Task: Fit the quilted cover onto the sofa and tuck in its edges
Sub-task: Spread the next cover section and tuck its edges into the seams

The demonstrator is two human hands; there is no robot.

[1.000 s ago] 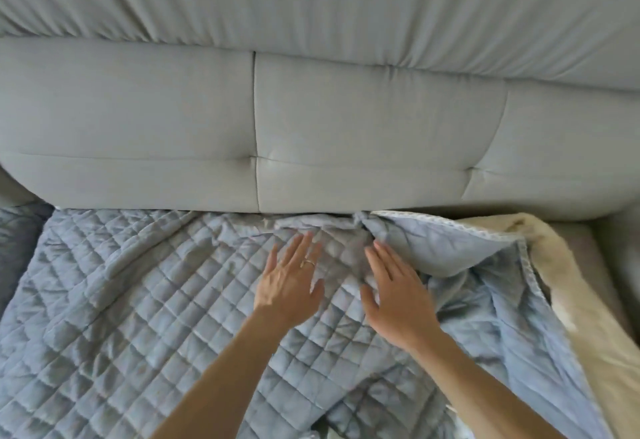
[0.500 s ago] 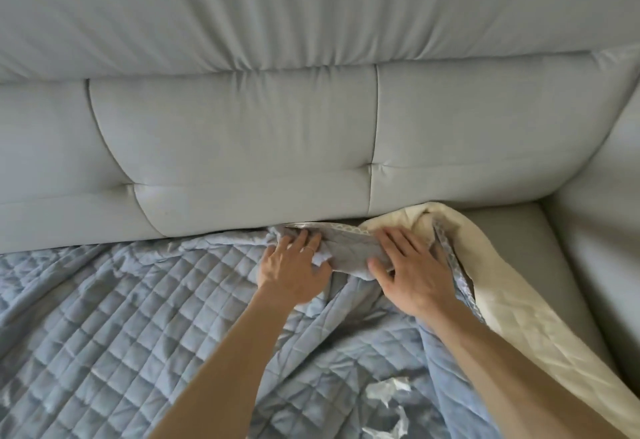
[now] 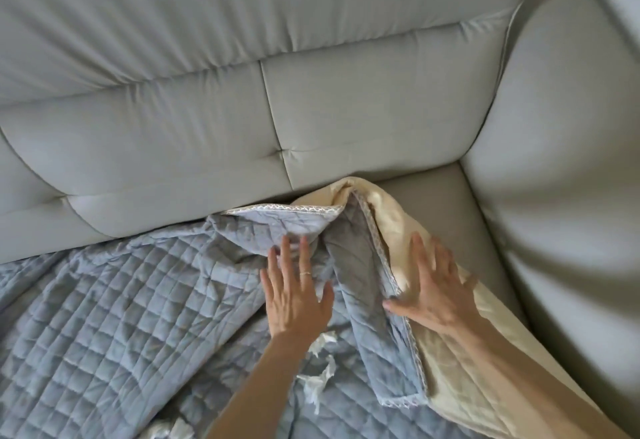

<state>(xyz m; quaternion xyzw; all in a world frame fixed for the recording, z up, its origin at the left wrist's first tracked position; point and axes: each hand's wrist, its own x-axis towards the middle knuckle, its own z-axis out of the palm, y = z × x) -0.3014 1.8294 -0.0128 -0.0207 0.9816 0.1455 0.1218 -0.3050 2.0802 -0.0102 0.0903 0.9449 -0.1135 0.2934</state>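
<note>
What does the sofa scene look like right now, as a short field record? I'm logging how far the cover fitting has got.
cover: blue quilted cover on seat, right corner folded back, cream underside up
left hand: flat on bunched quilt
right hand: flat on cream underside
seat: bare grey at right corner
extras: white crumpled scraps

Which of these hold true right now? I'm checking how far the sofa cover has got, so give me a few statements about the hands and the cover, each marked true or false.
1. The left hand lies flat on the blue quilted cover. True.
2. The right hand grips the sofa backrest. False: it rests open on the cover's cream underside.
3. The cover's corner is folded back, showing its lace-trimmed edge. True.
4. The cover reaches the armrest. False: bare seat shows between them.
5. White crumpled scraps lie on the cover. True.
</note>
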